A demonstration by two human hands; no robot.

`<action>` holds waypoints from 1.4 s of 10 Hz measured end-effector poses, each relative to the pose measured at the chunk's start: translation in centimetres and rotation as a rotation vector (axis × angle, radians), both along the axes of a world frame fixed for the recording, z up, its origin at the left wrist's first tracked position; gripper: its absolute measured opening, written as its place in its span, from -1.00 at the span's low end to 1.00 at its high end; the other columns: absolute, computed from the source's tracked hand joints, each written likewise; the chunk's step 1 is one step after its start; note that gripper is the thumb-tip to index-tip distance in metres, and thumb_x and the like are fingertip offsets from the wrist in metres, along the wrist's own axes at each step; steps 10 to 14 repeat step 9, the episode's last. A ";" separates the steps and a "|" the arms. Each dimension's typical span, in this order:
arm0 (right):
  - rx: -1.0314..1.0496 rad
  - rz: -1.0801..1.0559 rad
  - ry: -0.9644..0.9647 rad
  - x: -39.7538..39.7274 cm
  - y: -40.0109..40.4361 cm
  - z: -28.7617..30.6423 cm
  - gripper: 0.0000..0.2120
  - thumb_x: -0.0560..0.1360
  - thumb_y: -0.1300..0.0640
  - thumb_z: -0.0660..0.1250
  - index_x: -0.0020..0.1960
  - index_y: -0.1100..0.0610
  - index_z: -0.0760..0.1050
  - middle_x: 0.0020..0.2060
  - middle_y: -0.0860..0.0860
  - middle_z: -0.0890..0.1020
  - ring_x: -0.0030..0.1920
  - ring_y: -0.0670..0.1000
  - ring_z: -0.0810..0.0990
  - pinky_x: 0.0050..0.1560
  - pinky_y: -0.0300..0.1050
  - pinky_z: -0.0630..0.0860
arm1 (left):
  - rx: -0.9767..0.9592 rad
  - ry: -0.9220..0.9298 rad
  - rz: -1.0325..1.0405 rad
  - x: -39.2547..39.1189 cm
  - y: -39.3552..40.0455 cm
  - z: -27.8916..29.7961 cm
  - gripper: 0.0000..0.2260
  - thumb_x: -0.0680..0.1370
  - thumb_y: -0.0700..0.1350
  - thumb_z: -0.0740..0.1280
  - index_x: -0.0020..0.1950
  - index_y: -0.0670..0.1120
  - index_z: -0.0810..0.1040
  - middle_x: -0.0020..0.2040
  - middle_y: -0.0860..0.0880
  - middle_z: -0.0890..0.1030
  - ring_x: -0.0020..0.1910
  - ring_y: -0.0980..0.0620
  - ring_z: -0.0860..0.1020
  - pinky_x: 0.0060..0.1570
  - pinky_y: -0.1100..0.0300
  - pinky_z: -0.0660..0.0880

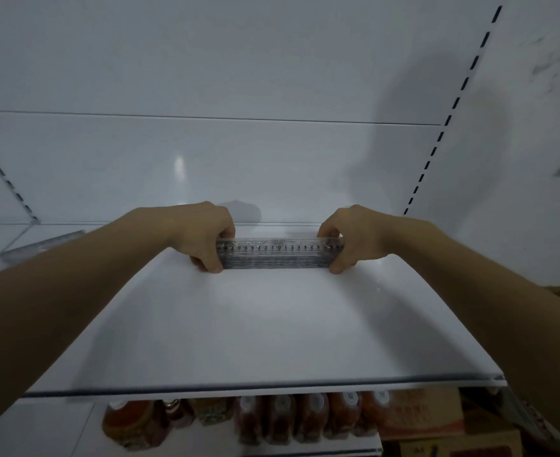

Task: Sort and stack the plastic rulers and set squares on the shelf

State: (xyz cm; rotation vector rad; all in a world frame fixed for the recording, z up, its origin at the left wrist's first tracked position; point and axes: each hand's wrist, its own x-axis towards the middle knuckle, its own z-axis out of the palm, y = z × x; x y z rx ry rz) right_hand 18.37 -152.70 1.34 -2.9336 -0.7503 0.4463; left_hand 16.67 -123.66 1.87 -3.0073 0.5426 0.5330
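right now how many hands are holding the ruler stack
2. The left hand grips the left end of the ruler stack and the right hand grips its right end, at the back of the white shelf.

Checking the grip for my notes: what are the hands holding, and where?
A stack of clear rulers, gripped at its two ends: left hand, right hand.

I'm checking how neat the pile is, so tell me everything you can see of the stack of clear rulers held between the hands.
The stack of clear plastic rulers is a tidy, see-through block with dark printed numerals along the top ruler. It lies level, crosswise, near the back of the white shelf. The left hand and right hand grip its two ends, fingers curled round them. Whether it rests on the shelf is unclear.
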 end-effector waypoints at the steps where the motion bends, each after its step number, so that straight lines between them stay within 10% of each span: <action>1: -0.058 -0.061 0.019 -0.3 -0.8 0.1 -0.48 0.31 -0.11 0.55 0.19 -0.06 0.46 -0.15 -0.07 0.66 -0.23 -0.05 0.69 -0.08 -0.03 0.66 | -0.030 0.000 0.048 -0.4 0.7 -0.1 -0.60 0.32 0.07 0.55 0.10 0.06 0.56 0.00 0.03 0.65 -0.28 0.19 0.61 -0.15 0.17 0.59; 7: -0.058 0.012 0.037 0.1 1.2 0.0 -0.81 0.22 0.15 0.50 -0.20 0.15 0.59 -0.43 0.03 0.67 -0.46 -0.07 0.58 -0.34 -0.09 0.61 | 0.023 -0.023 -0.007 -0.3 -0.5 -0.5 -0.75 0.28 -0.05 0.51 -0.11 -0.05 0.57 -0.16 -0.04 0.62 -0.22 0.01 0.60 -0.29 0.14 0.52; 9: -0.077 -0.016 -0.032 -1.2 -0.3 2.5 -0.23 0.30 -0.27 0.55 0.41 -0.13 0.33 0.17 -0.12 0.55 0.09 -0.04 0.51 0.14 -0.08 0.49 | -0.062 -0.146 0.019 -2.3 2.0 0.1 -0.33 0.37 0.33 0.39 0.40 0.10 0.35 0.25 0.11 0.44 0.14 0.09 0.45 0.17 0.12 0.45; 14: -0.077 -0.016 -0.032 -1.2 -0.3 2.5 -0.23 0.30 -0.27 0.55 0.41 -0.13 0.33 0.17 -0.12 0.55 0.09 -0.04 0.51 0.14 -0.08 0.49 | -0.062 -0.146 0.019 -2.3 2.0 0.1 -0.33 0.37 0.33 0.39 0.40 0.10 0.35 0.25 0.11 0.44 0.14 0.09 0.45 0.17 0.12 0.45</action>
